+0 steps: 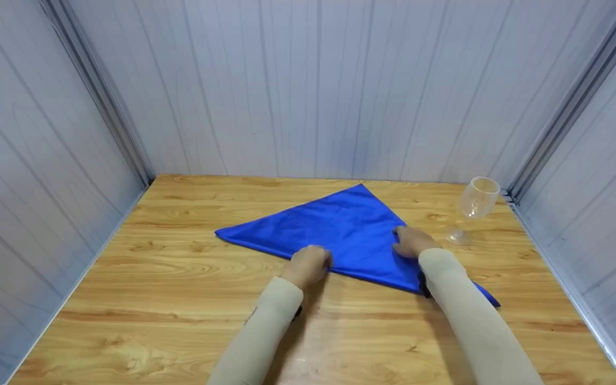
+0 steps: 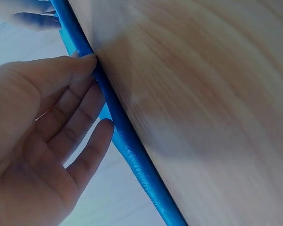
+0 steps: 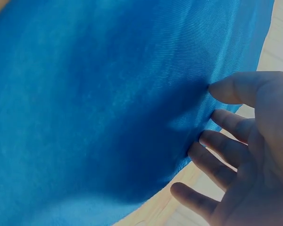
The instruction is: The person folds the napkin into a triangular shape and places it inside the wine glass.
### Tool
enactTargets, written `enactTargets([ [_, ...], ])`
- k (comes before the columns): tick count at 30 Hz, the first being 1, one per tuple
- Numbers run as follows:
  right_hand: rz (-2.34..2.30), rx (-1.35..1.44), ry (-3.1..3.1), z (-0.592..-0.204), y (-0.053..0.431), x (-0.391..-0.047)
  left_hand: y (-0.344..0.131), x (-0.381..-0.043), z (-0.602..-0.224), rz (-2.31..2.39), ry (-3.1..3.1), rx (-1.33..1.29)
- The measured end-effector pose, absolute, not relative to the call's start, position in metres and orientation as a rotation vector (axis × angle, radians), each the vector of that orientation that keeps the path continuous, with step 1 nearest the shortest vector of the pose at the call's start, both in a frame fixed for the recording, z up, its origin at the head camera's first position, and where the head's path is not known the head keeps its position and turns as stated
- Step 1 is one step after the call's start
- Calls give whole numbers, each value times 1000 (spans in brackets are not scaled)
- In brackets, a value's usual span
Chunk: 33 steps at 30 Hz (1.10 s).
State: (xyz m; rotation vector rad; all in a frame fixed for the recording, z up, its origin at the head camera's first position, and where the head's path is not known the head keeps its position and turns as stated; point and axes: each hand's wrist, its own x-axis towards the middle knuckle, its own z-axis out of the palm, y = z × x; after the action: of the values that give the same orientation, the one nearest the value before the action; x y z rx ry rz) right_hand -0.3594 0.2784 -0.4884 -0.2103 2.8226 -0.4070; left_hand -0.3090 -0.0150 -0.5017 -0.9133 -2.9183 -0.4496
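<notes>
1. Pinching the near edge of a blue cloth (image 1: 351, 224), a person's left hand (image 1: 308, 263) works at about the middle of that long side, thumb and fingertips together on the fabric in the left wrist view.

2. The right hand (image 1: 412, 241) rests at the cloth's right slanting edge, its fingers apart from one another; in the right wrist view the thumb and several fingertips touch the fabric, while the little finger sits just off it.

3. The cloth lies as a triangle across the middle of the bench (image 1: 179, 305), one corner pointing to the back wall (image 1: 286, 80), one to the left, and the third jutting out past the right sleeve (image 1: 479, 315), which passes over it.

4. A clear stemmed glass (image 1: 479, 200) stands on the bench toward the back right corner, near the right hand but apart from both it and the cloth.

5. Pale sleeves cover both forearms, the left sleeve (image 1: 260, 334) reaching in from the near edge over bare wood grain.
</notes>
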Motion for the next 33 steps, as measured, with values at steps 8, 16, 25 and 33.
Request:
enactTargets([
  [8, -405, -269, 2786, -483, 278, -359, -22, -313, -502, -494, -2892, -878],
  [16, -340, -237, 2719, -470, 273, -354, -26, -317, -499, -386, -2881, -851],
  [25, -357, -218, 2720, -470, 274, -350, -26, -309, -493, -281, -2959, -842],
  [33, -361, -252, 2734, -471, 274, -348, -16, -300, -485, -58, -3095, -730],
])
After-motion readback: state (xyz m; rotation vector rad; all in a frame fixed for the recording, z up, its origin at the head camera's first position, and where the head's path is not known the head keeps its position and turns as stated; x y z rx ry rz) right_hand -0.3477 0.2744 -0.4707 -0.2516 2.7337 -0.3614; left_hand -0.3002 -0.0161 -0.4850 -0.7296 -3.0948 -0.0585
